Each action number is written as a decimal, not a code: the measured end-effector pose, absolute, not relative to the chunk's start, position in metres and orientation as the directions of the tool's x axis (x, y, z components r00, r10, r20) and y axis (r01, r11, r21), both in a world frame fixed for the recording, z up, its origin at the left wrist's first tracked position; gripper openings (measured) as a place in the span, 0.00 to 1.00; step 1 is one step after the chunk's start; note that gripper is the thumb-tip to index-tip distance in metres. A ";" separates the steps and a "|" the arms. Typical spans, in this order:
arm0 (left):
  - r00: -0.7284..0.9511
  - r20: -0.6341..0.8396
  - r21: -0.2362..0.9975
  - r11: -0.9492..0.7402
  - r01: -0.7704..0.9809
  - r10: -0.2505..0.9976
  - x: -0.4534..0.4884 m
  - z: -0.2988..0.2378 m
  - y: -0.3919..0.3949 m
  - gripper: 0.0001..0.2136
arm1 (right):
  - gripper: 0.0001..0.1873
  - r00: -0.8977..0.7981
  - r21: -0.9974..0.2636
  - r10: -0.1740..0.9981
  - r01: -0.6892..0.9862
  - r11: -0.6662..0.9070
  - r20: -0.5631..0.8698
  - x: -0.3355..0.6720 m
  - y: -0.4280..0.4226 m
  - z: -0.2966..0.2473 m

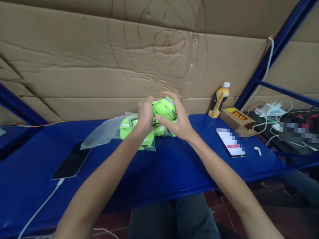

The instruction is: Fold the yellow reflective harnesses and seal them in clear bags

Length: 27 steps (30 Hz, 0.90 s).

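My left hand (145,113) is closed at the left side of a rolled-up neon yellow-green reflective vest (164,108) with pale grey strips. My right hand (180,121) cups the same bundle from the right, thumb in front and fingers over the top. Below the hands, more neon fabric (147,139) lies in clear plastic on the blue table (169,170). I cannot tell whether it joins the bundle. Loose clear plastic (103,132) stretches left, over the far end of a dark phone (72,161).
A white cable (42,208) runs from the dark phone. To the right are a yellow drink bottle (219,100), an open small cardboard box (237,120), a lit phone (230,143) and a white earbud (257,150). A cardboard wall (70,81) stands behind the table.
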State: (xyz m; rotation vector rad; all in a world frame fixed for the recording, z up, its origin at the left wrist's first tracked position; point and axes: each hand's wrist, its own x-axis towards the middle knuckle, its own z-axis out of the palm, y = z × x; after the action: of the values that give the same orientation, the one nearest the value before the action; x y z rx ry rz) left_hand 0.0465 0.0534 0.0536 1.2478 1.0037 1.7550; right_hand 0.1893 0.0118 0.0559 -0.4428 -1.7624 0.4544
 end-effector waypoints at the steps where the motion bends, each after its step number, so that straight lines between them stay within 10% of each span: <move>1: -0.295 0.441 0.878 -0.475 -0.053 0.848 0.054 0.051 0.047 0.11 | 0.29 -0.111 -0.588 0.587 0.020 0.808 0.802 0.186 0.007 0.052; 5: -0.176 0.848 0.525 -0.746 0.410 0.500 0.065 0.046 0.014 0.12 | 0.23 0.146 -0.790 0.854 -0.328 0.518 0.499 0.180 -0.003 0.041; 11: 0.317 0.946 -0.174 -0.722 0.670 0.067 0.040 0.023 -0.008 0.13 | 0.17 -0.400 -0.808 0.915 -0.553 -0.201 0.046 0.202 -0.013 0.029; 15: 0.453 0.889 -0.356 -0.717 0.599 -0.063 0.037 0.007 -0.009 0.14 | 0.18 -0.502 -0.751 0.860 -0.533 -0.389 -0.090 0.211 -0.017 0.015; 20: 0.440 0.898 -0.256 -0.838 0.482 -0.020 0.046 0.000 -0.014 0.13 | 0.22 -0.451 -0.837 0.878 -0.411 -0.361 -0.158 0.206 -0.017 -0.001; 27: 0.315 0.770 0.384 -0.797 0.467 0.556 0.057 0.008 -0.025 0.23 | 0.17 0.010 -0.920 0.962 -0.290 0.263 0.272 0.209 -0.010 -0.008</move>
State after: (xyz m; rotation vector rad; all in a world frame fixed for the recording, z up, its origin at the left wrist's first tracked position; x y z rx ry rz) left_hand 0.0567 -0.0254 0.0080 2.4728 0.9644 1.5054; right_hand 0.2092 -0.0100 -0.0079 -0.7828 -1.1315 1.1537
